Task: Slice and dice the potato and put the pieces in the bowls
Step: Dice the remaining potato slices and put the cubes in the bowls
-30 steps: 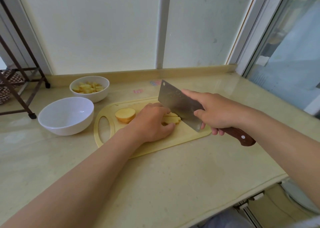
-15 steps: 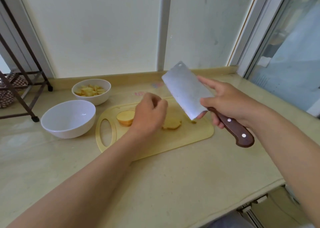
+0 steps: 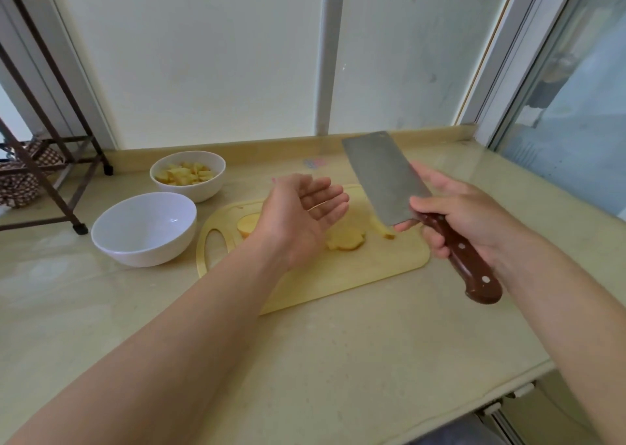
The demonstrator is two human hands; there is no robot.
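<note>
We see the left hand turned palm up above the cutting board, fingers spread and nearly straight, carrying nothing and touching nothing. Over on the other side, the right hand is wrapped round the brown handle of the cleaver, with the forefinger laid along the flat of the blade and the thumb tip at its near corner. The blade is held up off the board, tilting away towards the wall. Below it on the yellow board we have the potato in parts. A flat cut stack lies near the middle, just past the left wrist. A rounded end piece peeks out on the left, by the board's handle hole. A small sliver sits under the cleaver's lower edge. Left of the board on the table, the near white bowl holds nothing we can see. The far white bowl behind it carries a heap of diced potato. A dark metal rack stands at the far left edge.
</note>
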